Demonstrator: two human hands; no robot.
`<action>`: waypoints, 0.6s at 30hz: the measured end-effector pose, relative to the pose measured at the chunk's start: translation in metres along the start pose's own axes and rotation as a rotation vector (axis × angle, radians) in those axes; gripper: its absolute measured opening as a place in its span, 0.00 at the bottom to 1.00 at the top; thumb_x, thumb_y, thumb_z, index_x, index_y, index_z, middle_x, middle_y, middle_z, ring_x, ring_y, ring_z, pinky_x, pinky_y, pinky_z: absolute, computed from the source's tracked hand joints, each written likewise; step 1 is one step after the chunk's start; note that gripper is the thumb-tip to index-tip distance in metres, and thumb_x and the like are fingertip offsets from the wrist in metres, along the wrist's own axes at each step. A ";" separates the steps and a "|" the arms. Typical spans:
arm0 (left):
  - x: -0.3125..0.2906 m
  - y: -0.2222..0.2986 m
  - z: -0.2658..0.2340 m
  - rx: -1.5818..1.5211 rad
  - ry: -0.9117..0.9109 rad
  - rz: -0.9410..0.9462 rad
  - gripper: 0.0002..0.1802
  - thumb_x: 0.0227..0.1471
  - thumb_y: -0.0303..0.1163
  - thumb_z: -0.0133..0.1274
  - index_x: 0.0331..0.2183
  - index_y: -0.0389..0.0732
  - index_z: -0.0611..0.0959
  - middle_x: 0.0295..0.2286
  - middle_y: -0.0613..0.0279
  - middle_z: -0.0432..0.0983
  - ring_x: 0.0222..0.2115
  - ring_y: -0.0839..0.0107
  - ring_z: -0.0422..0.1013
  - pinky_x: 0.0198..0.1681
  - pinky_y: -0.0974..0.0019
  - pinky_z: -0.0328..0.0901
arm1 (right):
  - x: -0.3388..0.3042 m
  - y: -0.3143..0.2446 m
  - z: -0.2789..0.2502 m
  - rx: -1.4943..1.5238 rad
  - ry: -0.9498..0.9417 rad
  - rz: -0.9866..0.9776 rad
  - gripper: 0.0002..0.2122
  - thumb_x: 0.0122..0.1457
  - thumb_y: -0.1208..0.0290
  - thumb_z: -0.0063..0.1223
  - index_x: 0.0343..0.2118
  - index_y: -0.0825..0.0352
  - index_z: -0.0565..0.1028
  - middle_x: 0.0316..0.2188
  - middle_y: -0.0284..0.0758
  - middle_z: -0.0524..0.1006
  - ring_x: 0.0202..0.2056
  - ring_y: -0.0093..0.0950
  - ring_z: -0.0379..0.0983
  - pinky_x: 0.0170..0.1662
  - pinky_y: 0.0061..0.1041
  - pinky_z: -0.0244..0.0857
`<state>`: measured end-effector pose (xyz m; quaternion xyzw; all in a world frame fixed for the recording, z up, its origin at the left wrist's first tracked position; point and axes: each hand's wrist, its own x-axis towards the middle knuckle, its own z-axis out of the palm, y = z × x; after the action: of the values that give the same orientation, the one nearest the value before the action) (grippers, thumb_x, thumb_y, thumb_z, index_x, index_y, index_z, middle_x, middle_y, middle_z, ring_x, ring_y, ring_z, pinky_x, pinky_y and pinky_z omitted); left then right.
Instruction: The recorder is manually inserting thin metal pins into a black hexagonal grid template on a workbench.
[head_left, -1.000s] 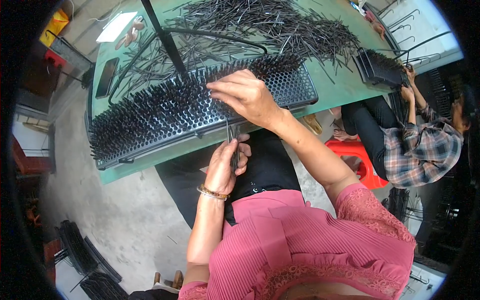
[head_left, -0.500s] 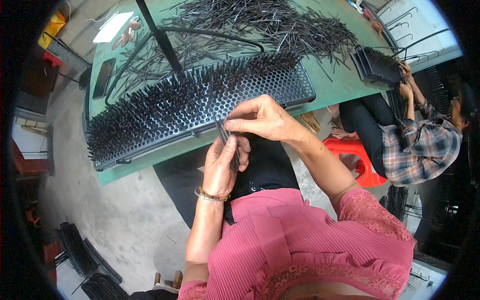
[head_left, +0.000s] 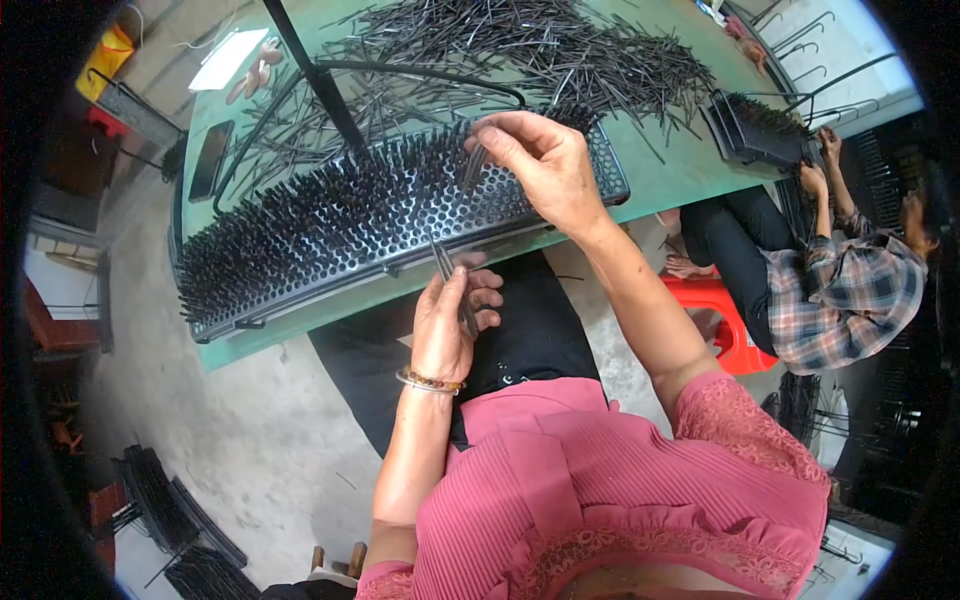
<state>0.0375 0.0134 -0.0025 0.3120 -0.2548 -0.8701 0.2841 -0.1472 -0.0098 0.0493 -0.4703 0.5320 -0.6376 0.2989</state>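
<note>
Close to my lap, my left hand (head_left: 447, 318) pinches a few thin dark rods (head_left: 444, 262) between thumb and fingers, their ends pointing away from me. Over the perforated metal tray (head_left: 440, 232), my right hand (head_left: 545, 160) is closed on a small bunch of similar dark rods (head_left: 476, 165), held with their lower ends near the holes. Dense rows of upright dark rods (head_left: 300, 215) fill the tray's far and left parts; holes show bare along its near edge and right end. I cannot tell whether the right hand's rods touch the tray.
Behind the tray lies a large heap of loose dark rods (head_left: 540, 50) on the green table (head_left: 650, 185). A black metal stand (head_left: 325, 90) rises over the tray's far side. A phone (head_left: 210, 160) lies at left. At right, a co-worker (head_left: 840, 280) handles a smaller filled tray (head_left: 755, 130).
My right hand has moved away from the left and forward over the tray, carrying a few rods. The left hand stays nearly in place with its rods.
</note>
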 end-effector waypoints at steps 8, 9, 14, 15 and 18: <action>0.000 -0.004 -0.002 0.014 0.004 -0.041 0.15 0.60 0.35 0.40 0.43 0.35 0.71 0.29 0.58 0.73 0.25 0.76 0.70 0.23 0.75 0.67 | 0.006 0.013 0.000 -0.147 -0.047 -0.139 0.09 0.55 0.72 0.52 0.36 0.71 0.76 0.30 0.35 0.79 0.32 0.20 0.74 0.38 0.19 0.67; 0.000 -0.004 -0.002 0.014 0.005 -0.041 0.15 0.60 0.35 0.40 0.43 0.35 0.71 0.29 0.58 0.73 0.25 0.76 0.70 0.23 0.75 0.67 | 0.006 0.012 0.000 -0.158 -0.047 -0.149 0.09 0.55 0.72 0.53 0.36 0.71 0.76 0.30 0.35 0.79 0.33 0.21 0.75 0.37 0.19 0.67; 0.001 -0.005 -0.003 0.003 0.003 -0.048 0.15 0.59 0.35 0.41 0.43 0.34 0.71 0.29 0.58 0.73 0.25 0.76 0.70 0.23 0.75 0.67 | 0.005 0.006 0.001 -0.300 -0.054 -0.183 0.08 0.57 0.74 0.51 0.37 0.72 0.76 0.32 0.35 0.79 0.35 0.20 0.74 0.39 0.18 0.67; 0.001 -0.005 -0.003 0.003 0.003 -0.048 0.15 0.59 0.35 0.41 0.43 0.34 0.71 0.29 0.58 0.73 0.25 0.76 0.70 0.23 0.75 0.67 | 0.004 0.006 0.002 -0.336 -0.035 -0.196 0.08 0.57 0.74 0.51 0.37 0.72 0.76 0.32 0.36 0.79 0.35 0.20 0.74 0.38 0.18 0.68; 0.000 -0.005 -0.002 0.007 0.006 -0.052 0.15 0.59 0.35 0.41 0.43 0.34 0.71 0.29 0.58 0.73 0.25 0.76 0.70 0.22 0.75 0.67 | 0.002 0.002 0.003 -0.350 -0.023 -0.234 0.08 0.56 0.75 0.51 0.36 0.72 0.76 0.32 0.36 0.79 0.34 0.20 0.75 0.38 0.18 0.68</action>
<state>0.0371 0.0162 -0.0074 0.3218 -0.2488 -0.8754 0.2613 -0.1459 -0.0138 0.0476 -0.5809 0.5729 -0.5603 0.1428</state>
